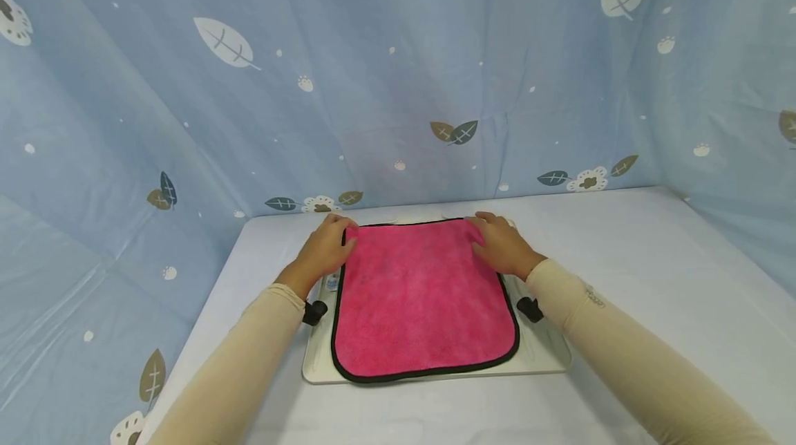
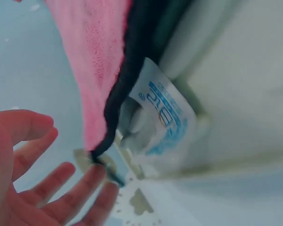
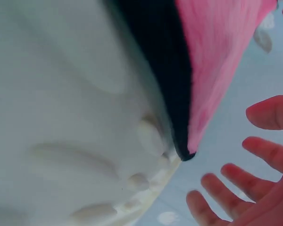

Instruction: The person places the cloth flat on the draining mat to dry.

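A pink cloth (image 1: pixel 425 300) with black edging lies spread over a cream-white moulded panel (image 1: pixel 547 355). My left hand (image 1: pixel 325 248) is at the cloth's far left corner; in the left wrist view its fingers are loosely spread, with a fingertip close to or touching the black-edged corner. Around the far right corner is my right hand (image 1: pixel 502 244). The right wrist view shows its fingers (image 3: pixel 226 197) apart, with a gap between them and the cloth's edge. A white sticker with blue print (image 2: pixel 165 113) sits on the panel, partly covered by the cloth's left edge.
The panel lies on a white-covered table (image 1: pixel 628 272). Behind and to the left hangs a blue curtain (image 1: pixel 373 86) with leaf and flower prints. Raised bumps (image 3: pixel 151 136) stand on the panel near its far edge. Black wrist devices (image 1: pixel 315 312) sit at both wrists.
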Motion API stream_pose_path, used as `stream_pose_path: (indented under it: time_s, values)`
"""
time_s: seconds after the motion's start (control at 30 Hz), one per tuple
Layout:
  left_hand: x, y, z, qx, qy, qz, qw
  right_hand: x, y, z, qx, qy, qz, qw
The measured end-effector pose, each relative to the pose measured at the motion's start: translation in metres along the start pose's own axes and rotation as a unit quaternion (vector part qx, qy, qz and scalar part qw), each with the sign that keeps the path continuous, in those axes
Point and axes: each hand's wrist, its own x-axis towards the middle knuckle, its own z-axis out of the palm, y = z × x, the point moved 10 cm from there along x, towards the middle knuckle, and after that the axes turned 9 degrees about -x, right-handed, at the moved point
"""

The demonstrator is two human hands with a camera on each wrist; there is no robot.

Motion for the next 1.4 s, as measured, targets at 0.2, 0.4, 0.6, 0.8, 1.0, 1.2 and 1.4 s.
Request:
stream_pose_path:
  time_s: [0.2,0.4,0.6,0.8,1.0,1.2,1.4]
  values:
    - [-0.036,0.018,-0.003,0.031,0.002,0.046,0.9984,-0.043,-0.029,-0.006,-0.045,0.023,-0.075,0.996]
    - [-0.09,0.054,0.021,0.064,-0.058,0.157,0.9837,-0.094,-0.055,0.004,-0.089,-0.016,-0.149,0.985]
    - [-0.136,0.079,0.057,0.083,-0.135,0.218,0.9631,-0.132,-0.064,0.009,-0.128,-0.034,-0.196,0.972]
    - [-0.156,0.083,0.076,0.085,-0.157,0.235,0.9553,-0.146,-0.072,0.006,-0.115,-0.025,-0.231,0.966]
    - [-0.157,0.079,0.071,0.081,-0.147,0.233,0.958,-0.147,-0.078,0.009,-0.099,-0.034,-0.239,0.965]
    - [-0.162,0.076,0.056,0.067,-0.129,0.231,0.962,-0.142,-0.087,0.011,-0.09,-0.048,-0.257,0.961]
    - [-0.167,0.07,0.059,0.082,-0.142,0.207,0.9644,-0.142,-0.088,0.01,-0.087,-0.031,-0.257,0.962]
